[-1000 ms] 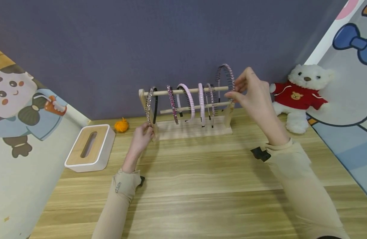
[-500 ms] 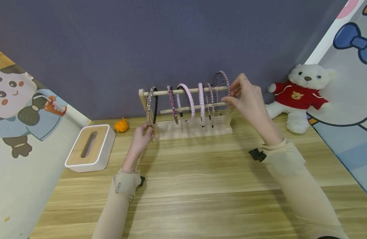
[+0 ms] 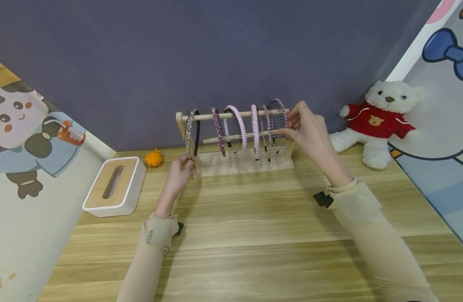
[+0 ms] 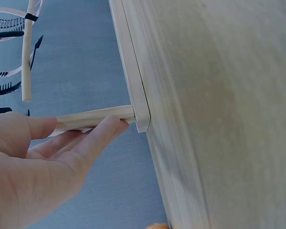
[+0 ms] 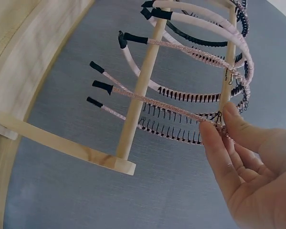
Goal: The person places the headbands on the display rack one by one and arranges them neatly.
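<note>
A wooden headband rack (image 3: 246, 168) stands against the dark back wall. My left hand (image 3: 178, 173) pinches the rack's left upright (image 4: 94, 116) low down, near the base, with thumb and fingers. My right hand (image 3: 310, 131) pinches a thin pink headband (image 5: 166, 105) with comb teeth by its arch, at the right end of the upper rail (image 5: 227, 86). Its ends reach past the lower rail (image 5: 142, 86). Along the rack hang a silver glitter headband (image 3: 187, 136), a pink glitter headband (image 3: 218, 133), two pale pink headbands (image 3: 255, 131) and another thin one (image 3: 269, 126).
On the left of the table (image 3: 254, 235) sits a white tissue box (image 3: 131, 197) with a wooden lid. Beside it lies a small orange pumpkin-like ornament (image 3: 153, 158). A white teddy bear (image 3: 374, 121) in a red top sits at the right.
My right hand has moved down and slightly left, lowering the thin pink headband onto the right end of the upper rail. My left hand stays on the upright.
</note>
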The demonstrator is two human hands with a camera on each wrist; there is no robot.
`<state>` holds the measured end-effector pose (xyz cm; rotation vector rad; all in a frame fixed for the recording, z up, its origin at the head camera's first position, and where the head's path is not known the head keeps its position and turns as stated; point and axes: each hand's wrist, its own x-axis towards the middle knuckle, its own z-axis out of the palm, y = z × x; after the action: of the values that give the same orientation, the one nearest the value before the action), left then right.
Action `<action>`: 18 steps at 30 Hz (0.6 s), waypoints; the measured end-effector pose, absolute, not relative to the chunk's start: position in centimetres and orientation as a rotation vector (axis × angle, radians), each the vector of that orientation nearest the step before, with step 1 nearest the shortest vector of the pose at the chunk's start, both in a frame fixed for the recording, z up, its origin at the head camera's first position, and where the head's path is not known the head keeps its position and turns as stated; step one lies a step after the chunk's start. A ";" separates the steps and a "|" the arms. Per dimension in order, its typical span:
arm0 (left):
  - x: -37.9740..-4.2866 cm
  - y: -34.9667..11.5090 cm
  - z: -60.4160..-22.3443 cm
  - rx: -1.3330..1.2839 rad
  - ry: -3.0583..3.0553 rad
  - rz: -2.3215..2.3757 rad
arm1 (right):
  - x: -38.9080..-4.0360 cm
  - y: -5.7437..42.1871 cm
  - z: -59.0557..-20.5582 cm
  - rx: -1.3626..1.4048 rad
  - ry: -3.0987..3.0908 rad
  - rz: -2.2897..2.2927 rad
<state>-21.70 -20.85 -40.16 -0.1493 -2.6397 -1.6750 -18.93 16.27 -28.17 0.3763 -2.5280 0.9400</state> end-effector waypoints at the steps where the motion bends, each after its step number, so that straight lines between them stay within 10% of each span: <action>1: -21.7 -20.9 -40.1 -0.151 -2.638 -1.678 | -19.0 16.3 -28.2 0.378 -2.528 0.940; 18: -21.7 -21.0 -40.1 -0.159 -2.646 -1.681 | -18.6 16.2 -29.1 0.393 -2.538 1.000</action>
<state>-21.66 -21.04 -40.07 -0.1585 -2.6457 -1.6809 -18.58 16.18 -29.07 0.3928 -2.5385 0.9996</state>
